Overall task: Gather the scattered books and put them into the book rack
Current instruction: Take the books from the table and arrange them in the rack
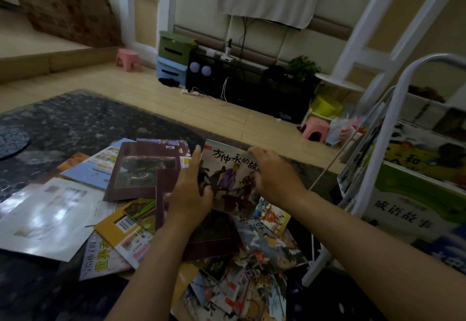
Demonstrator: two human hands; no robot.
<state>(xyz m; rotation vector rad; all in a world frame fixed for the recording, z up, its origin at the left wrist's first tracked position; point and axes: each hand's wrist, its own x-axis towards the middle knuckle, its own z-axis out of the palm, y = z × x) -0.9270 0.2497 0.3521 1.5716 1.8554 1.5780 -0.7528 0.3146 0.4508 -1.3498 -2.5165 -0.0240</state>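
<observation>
Closest to us is the messy end of the scattered books (252, 283), covers overlapping every which way on the dark table (75, 119). One just past that pile reads 刺字 (262, 235), and a yellow one to the left shows a barcode we can't read.

A bit further out, both hands are on one storybook (232, 169), lifted above the pile and tilted up toward us. The left hand (191, 189) pinches its left edge with the thumb on the cover, and the right hand (274, 177) has its fingers curled over the top right edge. The title reads 方仲永的故, with the last character under the right hand.

Our take on doing this step well: keep both hands on it, since thin floppy books like this probably bend. Swing it right, stand it upright and slide it in spine first so it doesn't snag the covers already in there.

The book rack (402, 98) is just to the right, a white tube frame already holding several books, including a green one marked 成语故事 (416, 209).

Far back we see a pink stool (315, 126) and a green box (175, 46) by the wall.
</observation>
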